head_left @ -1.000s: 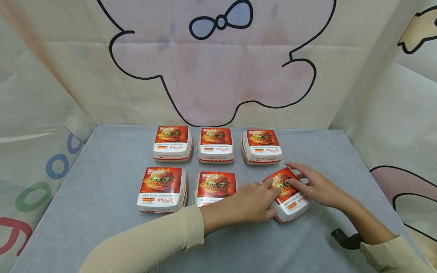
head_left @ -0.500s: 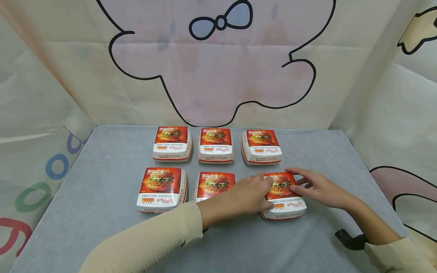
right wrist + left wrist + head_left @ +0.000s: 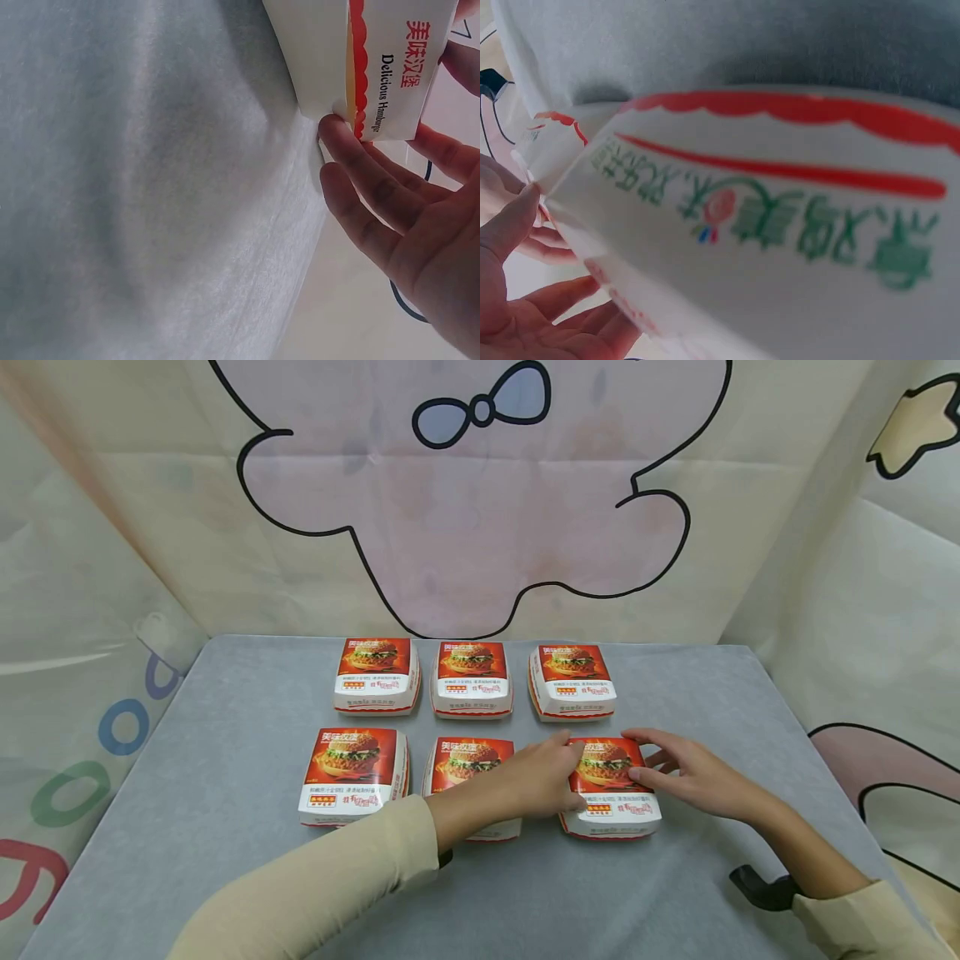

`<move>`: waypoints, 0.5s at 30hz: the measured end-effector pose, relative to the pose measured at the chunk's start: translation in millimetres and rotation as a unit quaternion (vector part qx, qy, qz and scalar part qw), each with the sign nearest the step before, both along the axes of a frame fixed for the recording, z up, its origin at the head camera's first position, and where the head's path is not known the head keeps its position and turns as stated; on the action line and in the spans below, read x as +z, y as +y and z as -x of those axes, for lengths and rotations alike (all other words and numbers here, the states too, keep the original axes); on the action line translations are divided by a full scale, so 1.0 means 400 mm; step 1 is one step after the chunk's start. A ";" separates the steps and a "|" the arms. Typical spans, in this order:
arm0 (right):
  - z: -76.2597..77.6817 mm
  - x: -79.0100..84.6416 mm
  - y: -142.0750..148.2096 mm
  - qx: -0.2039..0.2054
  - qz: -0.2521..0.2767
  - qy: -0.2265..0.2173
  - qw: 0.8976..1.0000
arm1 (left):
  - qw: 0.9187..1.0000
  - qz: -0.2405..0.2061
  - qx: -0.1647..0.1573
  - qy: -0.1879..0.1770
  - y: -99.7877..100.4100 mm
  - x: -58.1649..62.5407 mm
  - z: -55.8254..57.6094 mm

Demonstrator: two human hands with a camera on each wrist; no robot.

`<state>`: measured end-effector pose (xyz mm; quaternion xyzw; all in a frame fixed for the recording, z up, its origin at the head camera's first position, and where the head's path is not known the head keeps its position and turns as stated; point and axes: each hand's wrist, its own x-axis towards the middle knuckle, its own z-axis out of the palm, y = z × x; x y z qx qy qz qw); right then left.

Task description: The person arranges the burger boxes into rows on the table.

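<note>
A hamburger box (image 3: 611, 772) with a red burger picture on its lid sits squarely on the table, at the right end of the front row. My left hand (image 3: 542, 777) grips its left side, thumb by the front corner and fingers along the upper edge. From the other side, my right hand (image 3: 686, 770) holds the back right part, thumb on the lid's edge. The right wrist view shows those fingertips at a corner of the box (image 3: 390, 67). My left forearm partly covers the middle front hamburger box (image 3: 471, 760).
Another hamburger box (image 3: 352, 772) stands at the left of the front row. Behind are three alike boxes, left (image 3: 377, 677), middle (image 3: 471, 681) and right (image 3: 573, 683). Grey cloth covers the table (image 3: 225, 777); printed curtains (image 3: 480, 527) enclose its back and sides.
The front right box was tilted a second ago; it has turned clockwise to line up with the row and shifted slightly left. Both hands have moved along with it.
</note>
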<state>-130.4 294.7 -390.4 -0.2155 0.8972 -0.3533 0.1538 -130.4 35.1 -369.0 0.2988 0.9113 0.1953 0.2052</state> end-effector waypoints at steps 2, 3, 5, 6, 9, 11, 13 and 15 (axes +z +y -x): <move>0.000 -0.002 -0.002 -0.002 0.000 0.000 1.000 | 1.000 0.009 -0.001 -0.002 -0.002 0.003 0.002; 0.000 -0.002 -0.003 -0.003 0.000 -0.001 1.000 | 1.000 0.012 -0.003 -0.002 -0.003 0.003 0.003; 0.000 -0.003 -0.005 -0.006 -0.001 -0.001 1.000 | 1.000 0.015 -0.007 -0.002 -0.006 0.003 0.006; 0.000 -0.003 -0.006 -0.008 -0.002 -0.003 1.000 | 1.000 0.015 -0.009 -0.002 -0.008 0.003 0.007; -0.001 -0.002 -0.009 -0.015 -0.008 -0.002 1.000 | 1.000 0.012 -0.012 -0.004 -0.011 0.001 0.010; -0.002 -0.002 -0.011 -0.017 -0.011 -0.001 1.000 | 1.000 0.011 -0.015 -0.003 -0.013 0.002 0.010; -0.002 -0.001 -0.012 -0.019 -0.014 0.000 1.000 | 1.000 0.011 -0.016 -0.003 -0.014 0.002 0.011; -0.002 -0.001 -0.014 -0.020 -0.015 0.000 1.000 | 1.000 0.012 -0.017 0.000 -0.015 0.001 0.013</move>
